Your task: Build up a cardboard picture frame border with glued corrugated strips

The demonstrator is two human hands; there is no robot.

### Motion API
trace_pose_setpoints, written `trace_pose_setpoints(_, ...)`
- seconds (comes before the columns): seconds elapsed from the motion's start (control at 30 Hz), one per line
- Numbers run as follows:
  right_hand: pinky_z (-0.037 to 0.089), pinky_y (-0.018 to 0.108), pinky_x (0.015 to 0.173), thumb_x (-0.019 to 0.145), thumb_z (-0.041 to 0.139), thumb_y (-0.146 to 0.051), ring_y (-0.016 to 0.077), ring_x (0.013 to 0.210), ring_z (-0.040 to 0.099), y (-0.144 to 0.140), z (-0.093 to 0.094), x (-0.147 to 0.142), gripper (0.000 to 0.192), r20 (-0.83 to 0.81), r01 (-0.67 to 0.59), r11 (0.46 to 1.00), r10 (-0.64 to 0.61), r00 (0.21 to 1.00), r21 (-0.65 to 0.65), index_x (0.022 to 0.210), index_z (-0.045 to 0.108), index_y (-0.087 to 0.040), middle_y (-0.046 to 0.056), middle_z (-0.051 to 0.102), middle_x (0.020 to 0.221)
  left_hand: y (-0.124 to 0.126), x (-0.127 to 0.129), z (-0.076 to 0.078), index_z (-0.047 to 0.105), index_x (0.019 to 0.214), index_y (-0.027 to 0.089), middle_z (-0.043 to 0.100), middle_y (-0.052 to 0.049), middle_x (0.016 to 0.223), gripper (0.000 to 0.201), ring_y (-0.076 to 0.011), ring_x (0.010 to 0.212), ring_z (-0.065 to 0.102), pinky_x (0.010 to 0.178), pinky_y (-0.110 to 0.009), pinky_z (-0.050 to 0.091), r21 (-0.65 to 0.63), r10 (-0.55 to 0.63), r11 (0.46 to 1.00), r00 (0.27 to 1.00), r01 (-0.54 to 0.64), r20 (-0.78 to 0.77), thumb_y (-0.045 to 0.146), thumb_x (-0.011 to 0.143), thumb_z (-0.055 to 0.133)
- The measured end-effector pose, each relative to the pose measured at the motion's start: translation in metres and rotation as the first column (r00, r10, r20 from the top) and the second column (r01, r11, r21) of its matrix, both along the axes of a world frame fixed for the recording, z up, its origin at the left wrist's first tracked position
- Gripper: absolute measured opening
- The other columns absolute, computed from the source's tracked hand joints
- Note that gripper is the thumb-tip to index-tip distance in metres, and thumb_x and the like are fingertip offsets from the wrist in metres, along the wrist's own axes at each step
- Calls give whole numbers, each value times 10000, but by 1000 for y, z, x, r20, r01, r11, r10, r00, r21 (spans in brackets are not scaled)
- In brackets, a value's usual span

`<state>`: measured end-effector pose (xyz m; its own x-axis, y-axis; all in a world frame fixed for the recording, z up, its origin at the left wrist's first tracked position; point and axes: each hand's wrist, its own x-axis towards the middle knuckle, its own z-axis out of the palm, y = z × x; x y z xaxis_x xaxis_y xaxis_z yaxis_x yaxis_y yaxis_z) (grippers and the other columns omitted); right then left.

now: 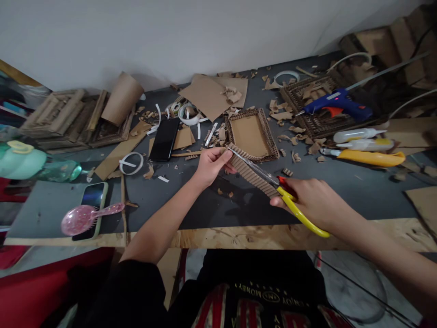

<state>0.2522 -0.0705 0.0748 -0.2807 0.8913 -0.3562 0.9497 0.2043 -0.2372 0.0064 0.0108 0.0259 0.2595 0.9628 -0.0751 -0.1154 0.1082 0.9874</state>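
Two hands: strip (251,173), scissors (273,184)

The location was a home craft workspace: a worktable (358,191) carried cardboard offcuts (211,93), a glue gun (336,104), tape rolls (131,163) and corrugated frames (251,135).

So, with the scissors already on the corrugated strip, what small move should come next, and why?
Probably close the scissors to cut further along the corrugated cardboard strip: the blades lie along it, the left hand pinches its far end, and the right hand grips the yellow handles.
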Motion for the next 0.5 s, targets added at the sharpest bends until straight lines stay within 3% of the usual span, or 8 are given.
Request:
trace_pose_setpoints(0.13,214,297,528,868,258,-857,286,653,675,-1,6,-4,774,72,-14,1000,14,997,0,934,631,-182,129,701,750,-5,3,2,644,647,169,666,-21,543,566,-163,489,693,477,-230,609,-17,-67,998,997,67,23,700,610,835)
trace_pose_setpoints(0.23,251,305,540,898,264,-824,296,689,695,-1,4,-6,758,55,-19,1000,19,998,5,975,641,-171,145,728,809,-8,4,1,646,641,166,663,-22,534,570,-169,498,703,484,-229,613,-34,-87,996,996,88,26,702,610,837)
trace_pose_setpoints(0.37,312,311,556,938,264,-781,271,659,692,-2,-3,-8,722,2,2,1000,-2,1000,29,873,657,-179,141,732,773,-8,4,-2,659,673,160,667,-30,547,584,-172,507,706,480,-229,607,-47,-97,994,995,98,17,719,623,818)
trace_pose_setpoints(0.5,298,299,546,938,238,-782,225,600,648,1,-3,-10,719,-40,-3,1000,4,999,22,760,627,-204,112,694,693,-4,3,-4,634,660,167,642,-16,534,547,-150,459,665,434,-227,566,-39,-71,997,997,71,1,682,649,815)
